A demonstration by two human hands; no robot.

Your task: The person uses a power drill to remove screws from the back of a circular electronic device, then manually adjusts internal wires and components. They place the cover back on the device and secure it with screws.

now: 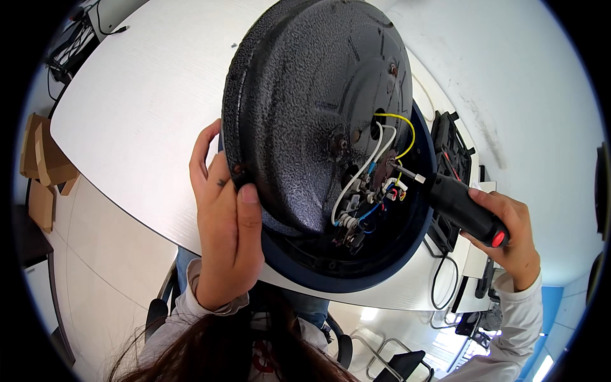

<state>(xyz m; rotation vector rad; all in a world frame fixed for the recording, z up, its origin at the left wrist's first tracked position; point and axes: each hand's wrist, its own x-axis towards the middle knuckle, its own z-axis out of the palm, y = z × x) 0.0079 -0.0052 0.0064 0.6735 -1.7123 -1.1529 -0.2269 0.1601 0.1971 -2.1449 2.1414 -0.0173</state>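
Note:
My left hand grips the rim of a round black speckled metal pan, thumb on one side and fingers behind. The pan stands tilted up, its underside facing right, over a dark blue round base. White, yellow and blue wires run between a hole in the pan and terminals low on it and in the base. In my right hand is a screwdriver with a thick black handle and a red spot at its end. Its tip reaches a brown plate among the wires; exact contact is unclear.
A white table carries the appliance. Behind the screwdriver lies an open black tool case, with a black cable below it. Cardboard boxes sit on the floor at far left. A white wall borders the right side.

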